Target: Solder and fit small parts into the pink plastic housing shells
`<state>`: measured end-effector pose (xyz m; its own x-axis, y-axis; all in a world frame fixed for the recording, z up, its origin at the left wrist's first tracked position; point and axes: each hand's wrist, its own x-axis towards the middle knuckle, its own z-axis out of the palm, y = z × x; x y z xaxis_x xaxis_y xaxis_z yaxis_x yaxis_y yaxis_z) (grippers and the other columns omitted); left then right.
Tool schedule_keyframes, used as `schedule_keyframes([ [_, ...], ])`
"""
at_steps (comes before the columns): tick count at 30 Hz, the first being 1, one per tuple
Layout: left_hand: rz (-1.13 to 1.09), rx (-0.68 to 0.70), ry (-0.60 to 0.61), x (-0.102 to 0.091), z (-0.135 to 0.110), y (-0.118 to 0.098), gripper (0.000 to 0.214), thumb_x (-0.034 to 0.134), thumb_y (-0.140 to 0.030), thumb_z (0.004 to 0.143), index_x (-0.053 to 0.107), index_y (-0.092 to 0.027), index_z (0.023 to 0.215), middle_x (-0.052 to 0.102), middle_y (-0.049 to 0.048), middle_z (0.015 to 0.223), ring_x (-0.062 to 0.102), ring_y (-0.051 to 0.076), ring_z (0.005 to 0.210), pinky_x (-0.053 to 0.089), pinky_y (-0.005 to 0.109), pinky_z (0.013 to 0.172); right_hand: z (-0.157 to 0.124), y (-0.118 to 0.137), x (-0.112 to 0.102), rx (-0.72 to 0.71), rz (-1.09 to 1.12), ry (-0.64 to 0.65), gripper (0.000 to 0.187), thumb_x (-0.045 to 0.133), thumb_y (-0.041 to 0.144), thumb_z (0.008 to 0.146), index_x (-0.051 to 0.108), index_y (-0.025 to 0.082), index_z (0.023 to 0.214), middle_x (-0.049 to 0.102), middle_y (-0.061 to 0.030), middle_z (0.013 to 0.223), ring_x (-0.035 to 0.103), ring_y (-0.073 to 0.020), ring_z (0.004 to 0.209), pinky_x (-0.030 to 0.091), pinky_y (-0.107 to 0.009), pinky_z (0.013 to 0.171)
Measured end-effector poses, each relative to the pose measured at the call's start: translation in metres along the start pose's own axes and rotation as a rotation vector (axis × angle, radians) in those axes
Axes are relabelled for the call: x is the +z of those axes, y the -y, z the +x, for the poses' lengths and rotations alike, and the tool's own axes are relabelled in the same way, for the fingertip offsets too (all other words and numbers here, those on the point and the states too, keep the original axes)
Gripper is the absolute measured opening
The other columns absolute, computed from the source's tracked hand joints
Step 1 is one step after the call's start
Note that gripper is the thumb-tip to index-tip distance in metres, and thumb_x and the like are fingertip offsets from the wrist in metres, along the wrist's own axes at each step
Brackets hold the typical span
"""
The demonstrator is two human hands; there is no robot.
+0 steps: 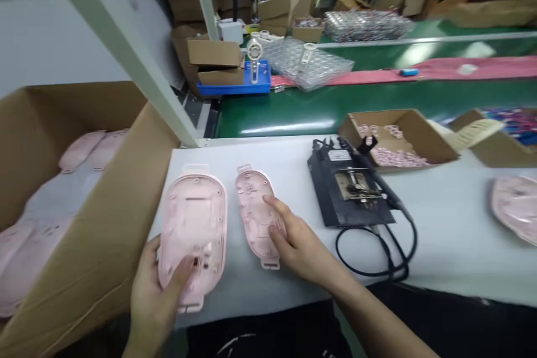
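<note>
The surface [291, 170] is white and flat, and behind it runs a shiny green belt [268, 120], on which one long pink strip [444, 70] is lying. A pale post [121, 47] stands slantwise at the left, and many cartons [188, 3] are piled at the back of the room. One blue tray [235, 89] is near the far end of the post. I count two white fans clearly: one fan [254, 56] in the tray, another on a bubble-wrap sheet [285, 59]. On the surface there is one black device [331, 190] with a looped cable [361, 274], and behind it one box [440, 151] of small pink parts [398, 158]. Three pink shells are over or on the surface; the third shell [518, 207], at the right edge, is blurred. In the big box [104, 224] at the left, at least four more are visible. The left hand [153, 291] has its fingers closed on the large shell [193, 218], thumb upon its inner face. The right hand [302, 243] grips the small shell [255, 210] by its right edge, just beside the large one
</note>
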<state>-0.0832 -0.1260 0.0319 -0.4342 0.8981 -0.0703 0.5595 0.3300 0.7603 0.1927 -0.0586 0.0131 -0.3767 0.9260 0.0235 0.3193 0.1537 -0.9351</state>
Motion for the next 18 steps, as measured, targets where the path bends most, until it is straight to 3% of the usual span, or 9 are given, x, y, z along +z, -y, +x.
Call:
schedule_keyframes([
  [2,-0.077,-0.071,0.151,0.022,0.020,-0.009,0.082,0.063,-0.066,0.084,0.040,-0.020,0.147,0.075,0.0111,0.104,0.075,0.030,0.086,0.062,0.038,0.070,-0.004,-0.012,-0.013,0.119,-0.128,-0.088,0.063,0.045,0.024,0.098,0.026,0.024,0.158,0.070,-0.0104,0.117,0.070,-0.0255,0.093,0.057,-0.046,0.091],
  [4,0.012,-0.097,0.256,0.037,0.032,-0.018,0.082,0.059,-0.061,0.088,0.031,-0.022,0.155,0.076,0.0103,0.097,0.075,0.031,0.082,0.060,0.041,0.070,-0.007,-0.019,-0.016,0.202,-0.200,-0.155,0.061,0.044,0.026,0.098,0.027,0.021,0.157,0.071,-0.0096,0.105,0.070,-0.0254,0.083,0.058,-0.045,0.083],
  [7,0.413,-0.030,0.235,0.047,0.034,-0.026,0.077,0.044,-0.054,0.096,0.021,-0.020,0.161,0.074,0.0089,0.078,0.073,0.034,0.072,0.055,0.044,0.063,-0.009,-0.024,-0.006,0.167,-0.288,-0.232,0.051,0.044,0.030,0.099,0.040,0.019,0.148,0.061,-0.0158,0.134,0.063,-0.0301,0.122,0.053,-0.049,0.104],
  [9,0.605,0.039,0.240,0.046,0.036,-0.028,0.075,0.039,-0.052,0.098,0.023,-0.014,0.161,0.071,0.0090,0.069,0.070,0.035,0.064,0.050,0.040,0.055,-0.009,-0.026,0.001,0.150,-0.326,-0.251,0.049,0.045,0.033,0.100,0.042,0.019,0.146,0.053,-0.0169,0.143,0.054,-0.0313,0.135,0.049,-0.051,0.111],
  [11,0.652,0.118,0.291,0.039,0.044,-0.028,0.068,0.038,-0.051,0.099,0.034,-0.017,0.158,0.072,0.0088,0.072,0.069,0.032,0.062,0.048,0.036,0.052,-0.009,-0.030,0.004,0.149,-0.349,-0.264,0.053,0.045,0.034,0.100,0.037,0.018,0.150,0.051,-0.0179,0.147,0.053,-0.0315,0.138,0.049,-0.052,0.112],
  [13,0.643,0.199,0.314,0.027,0.059,-0.028,0.056,0.040,-0.051,0.098,0.051,-0.026,0.148,0.075,0.0091,0.089,0.071,0.030,0.074,0.051,0.036,0.059,-0.009,-0.033,0.003,0.131,-0.369,-0.286,0.059,0.045,0.033,0.100,0.029,0.017,0.154,0.047,-0.0191,0.153,0.050,-0.0310,0.141,0.047,-0.052,0.115],
  [15,0.658,0.255,0.229,0.018,0.075,-0.031,0.053,0.041,-0.050,0.098,0.060,-0.024,0.141,0.072,0.0141,0.113,0.068,0.037,0.100,0.054,0.045,0.076,-0.008,-0.034,-0.001,0.124,-0.386,-0.311,0.060,0.045,0.033,0.100,0.027,0.016,0.155,0.045,-0.0192,0.155,0.049,-0.0302,0.143,0.046,-0.052,0.116],
  [18,0.665,0.419,-0.077,0.023,0.080,-0.039,0.056,0.040,-0.049,0.100,0.062,-0.015,0.139,0.062,0.0217,0.129,0.054,0.046,0.120,0.046,0.060,0.094,-0.005,-0.033,-0.007,0.146,-0.400,-0.320,0.054,0.041,0.031,0.100,0.034,0.016,0.151,0.051,-0.0178,0.151,0.052,-0.0288,0.140,0.047,-0.051,0.116],
])
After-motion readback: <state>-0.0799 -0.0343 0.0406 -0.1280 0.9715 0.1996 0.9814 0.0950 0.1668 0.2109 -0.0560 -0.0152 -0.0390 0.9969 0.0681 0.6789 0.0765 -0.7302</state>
